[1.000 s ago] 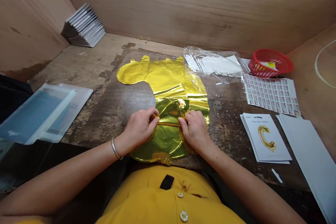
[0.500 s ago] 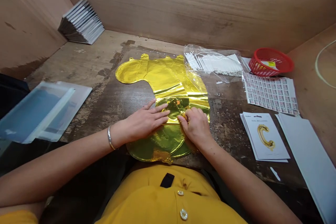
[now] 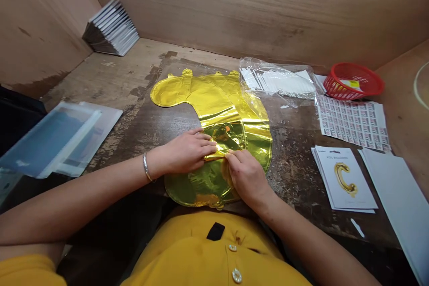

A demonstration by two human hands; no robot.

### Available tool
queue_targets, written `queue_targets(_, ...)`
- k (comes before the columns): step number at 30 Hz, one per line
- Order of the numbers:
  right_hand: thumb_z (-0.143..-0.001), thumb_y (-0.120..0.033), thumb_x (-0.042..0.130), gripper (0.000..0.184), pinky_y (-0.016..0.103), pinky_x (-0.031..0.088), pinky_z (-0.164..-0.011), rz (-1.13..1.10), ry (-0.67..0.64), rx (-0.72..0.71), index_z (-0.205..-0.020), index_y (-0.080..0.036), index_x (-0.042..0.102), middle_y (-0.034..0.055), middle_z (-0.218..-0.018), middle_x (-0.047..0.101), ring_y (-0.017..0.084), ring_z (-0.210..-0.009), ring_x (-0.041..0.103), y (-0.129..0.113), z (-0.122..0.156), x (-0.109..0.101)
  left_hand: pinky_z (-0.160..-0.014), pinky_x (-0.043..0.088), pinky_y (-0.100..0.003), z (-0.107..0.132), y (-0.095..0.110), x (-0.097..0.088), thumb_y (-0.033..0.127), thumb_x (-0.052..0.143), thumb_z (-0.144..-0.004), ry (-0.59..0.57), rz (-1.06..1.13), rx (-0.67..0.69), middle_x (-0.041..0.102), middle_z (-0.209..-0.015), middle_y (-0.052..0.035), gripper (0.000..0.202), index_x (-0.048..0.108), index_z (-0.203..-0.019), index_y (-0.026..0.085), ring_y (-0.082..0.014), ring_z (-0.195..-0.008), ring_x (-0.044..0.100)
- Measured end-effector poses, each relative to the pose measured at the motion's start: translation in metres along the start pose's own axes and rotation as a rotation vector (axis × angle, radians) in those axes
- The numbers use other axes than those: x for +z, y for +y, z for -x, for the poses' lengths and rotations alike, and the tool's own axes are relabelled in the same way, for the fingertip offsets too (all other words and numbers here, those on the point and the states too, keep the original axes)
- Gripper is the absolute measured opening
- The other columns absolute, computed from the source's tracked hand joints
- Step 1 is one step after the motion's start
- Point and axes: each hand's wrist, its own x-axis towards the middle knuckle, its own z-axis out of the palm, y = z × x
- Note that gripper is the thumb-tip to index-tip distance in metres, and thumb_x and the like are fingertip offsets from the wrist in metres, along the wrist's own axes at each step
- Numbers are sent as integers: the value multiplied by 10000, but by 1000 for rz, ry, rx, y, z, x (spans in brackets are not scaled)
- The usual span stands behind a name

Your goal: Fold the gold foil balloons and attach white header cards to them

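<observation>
A flat gold foil balloon (image 3: 201,94) lies on the worn wooden table (image 3: 134,129) right before me, its near part folded over on itself. My left hand (image 3: 186,149) rests flat on the folded strip, fingers stretched out and pressing it down. My right hand (image 3: 246,176) sits just to the right, its fingertips pinched on the edge of the same fold. A metal bangle is on my left wrist.
A stack of packets (image 3: 112,29) leans in the back left corner. Clear bags (image 3: 56,138) lie at left. At right are a bag of white straws (image 3: 278,81), a red basket (image 3: 355,81), a label sheet (image 3: 353,120), printed "C" cards (image 3: 343,178) and white sheets (image 3: 398,192).
Both hands were pinching a fold of the balloon. My left hand has since opened and laid flat on the fold, while my right hand slid slightly nearer along it.
</observation>
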Motion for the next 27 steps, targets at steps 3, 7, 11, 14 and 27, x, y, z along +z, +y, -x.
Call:
queue_targets(3,-939,-127,475,236,380,528,-836,-59,56,-12,-1058,-142,678,132,-1087,703,245,-934,594,8,4,-11,-988,449,-409,-6,11,2,146,500,-910,93,-111,33,736,-1004,-88,197,636,-1052,165,-229,-1044,658)
queue_targets(7,-943,-133,472,296,405,539,-866,-97,79,-111,-1180,-138,649,138,-1183,682,242,-959,600,9,24,-25,-787,526,-342,-17,63,11,106,449,-911,142,-145,-40,698,-783,-78,182,628,-889,127,-187,-719,663)
queue_targets(11,-940,-115,471,256,372,567,-819,-182,95,-165,-1030,-158,707,112,-1039,735,218,-905,628,26,47,-18,-885,516,-412,-22,92,20,304,523,-928,135,53,-65,709,-827,-92,224,648,-893,121,-228,-811,671)
queue_targets(14,-933,-121,490,280,403,554,-880,-215,99,-136,-1093,-201,705,88,-1134,723,224,-1002,622,44,57,-14,-1077,390,-485,-16,77,23,433,505,-945,99,192,-13,693,-1173,-113,391,628,-1175,143,-281,-1167,598)
queue_targets(27,-855,-75,553,333,463,424,-956,-266,110,140,-1096,-240,712,1,-1205,701,256,-1082,552,27,69,-12,-909,525,-382,9,61,18,151,547,-873,124,307,-100,687,-1134,-101,360,597,-1229,142,-228,-1036,595)
